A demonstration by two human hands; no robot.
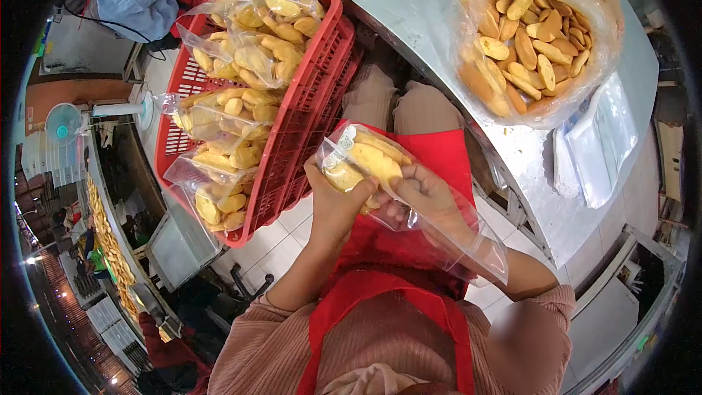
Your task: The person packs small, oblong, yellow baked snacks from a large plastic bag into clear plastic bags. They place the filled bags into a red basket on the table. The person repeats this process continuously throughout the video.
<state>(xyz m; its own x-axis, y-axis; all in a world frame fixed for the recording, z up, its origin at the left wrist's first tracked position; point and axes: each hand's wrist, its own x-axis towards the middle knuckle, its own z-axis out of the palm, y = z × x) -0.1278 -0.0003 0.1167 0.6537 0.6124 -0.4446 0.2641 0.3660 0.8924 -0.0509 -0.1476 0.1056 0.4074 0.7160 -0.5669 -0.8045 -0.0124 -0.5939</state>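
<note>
My left hand (339, 200) grips the side of a clear plastic bag (460, 247) in front of my lap. Several golden, oblong rusk-like bread pieces (374, 160) lie in the bag's far end, beside a white lacy print. Inside the bag, its plastic stretching back over the wrist, my right hand (430, 197) has its thumb and fingers on the bread pieces. To the left, a red plastic basket (258, 192) holds several filled clear bags (236, 109). A large open plastic sack (600, 66) of loose bread pieces (535, 38) stands on the metal table at right.
The metal table (406, 5) has its edge close to my knees. Flat clear bags (600, 142) are stacked beside the sack. The red basket rests on another one. At far left are a fan (61, 125), a long tray of bread pieces (107, 236) and a person's red sleeve (164, 348).
</note>
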